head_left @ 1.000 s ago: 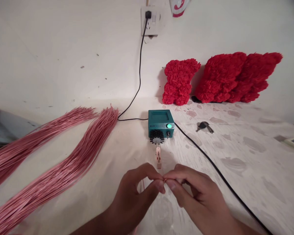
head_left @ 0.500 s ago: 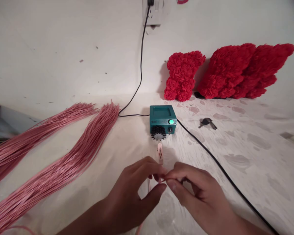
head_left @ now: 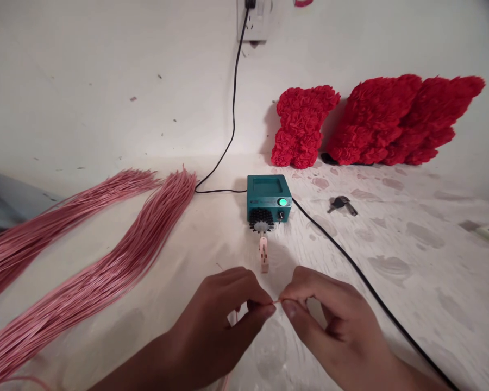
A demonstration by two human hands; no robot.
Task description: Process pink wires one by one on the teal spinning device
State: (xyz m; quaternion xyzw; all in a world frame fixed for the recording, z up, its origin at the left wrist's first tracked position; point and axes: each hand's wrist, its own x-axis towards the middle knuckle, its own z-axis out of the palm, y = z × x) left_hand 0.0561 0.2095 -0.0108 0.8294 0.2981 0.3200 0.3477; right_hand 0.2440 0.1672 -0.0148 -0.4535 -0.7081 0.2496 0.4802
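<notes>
Between my two hands a short piece of thin pink strand point(head_left: 276, 301) shows. My left hand point(head_left: 232, 320) pinches it between thumb and forefinger, and a length of pink strand hangs below that hand. My right hand point(head_left: 330, 320) pinches the strand's other side with thumb and forefinger. Just beyond the hands stands a teal machine point(head_left: 269, 193) with a lit green button, a black bristly wheel point(head_left: 262, 221) and a pale pink clip point(head_left: 264, 252) pointing toward me.
Two bundles of pink strands point(head_left: 122, 266) lie on the left. Red flower-covered shapes point(head_left: 303, 125) lean against the wall. Keys point(head_left: 342, 204) lie right of the machine. A black cable point(head_left: 362, 274) crosses the table on the right; another runs to the wall socket point(head_left: 252, 24).
My left thumb and forefinger have closed together on the strand. The fingertips of my two hands have moved slightly apart, below the clip.
</notes>
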